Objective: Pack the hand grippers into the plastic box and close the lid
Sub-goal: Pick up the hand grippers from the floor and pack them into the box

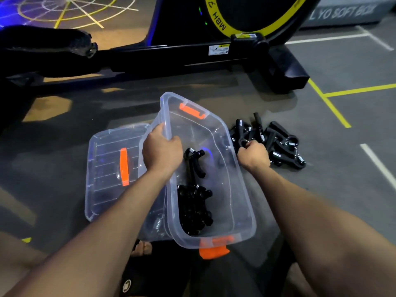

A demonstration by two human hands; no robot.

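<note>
the clear plastic box (pixel 214 133) sits on the grey floor (pixel 342 116) in front of the person, tipped up on its left side so its opening leans toward the right. the left hand (pixel 160 148) grips the box's raised left rim, fingers curled over the edge and thumb inside. several black hand grippers (pixel 194 209) lie in a heap in the lower part of the box, and one more gripper (pixel 194 159) lies further up inside it, close to the left hand. orange latches show at the far end (pixel 190 110) and the near end (pixel 213 248) of the box.

the right hand (pixel 254 156) is beside the box's right wall, fingers curled round the black handle of a gripper (pixel 243 139) at the near edge of the loose pile (pixel 276 142). that pile of black grippers with metal springs lies on the floor just to the right of the box.

the clear lid (pixel 107 168), with an orange handle (pixel 123 166) in its middle, lies flat on the floor to the left of the box, partly under it. a black and yellow exercise machine (pixel 235 39) stands beyond.
</note>
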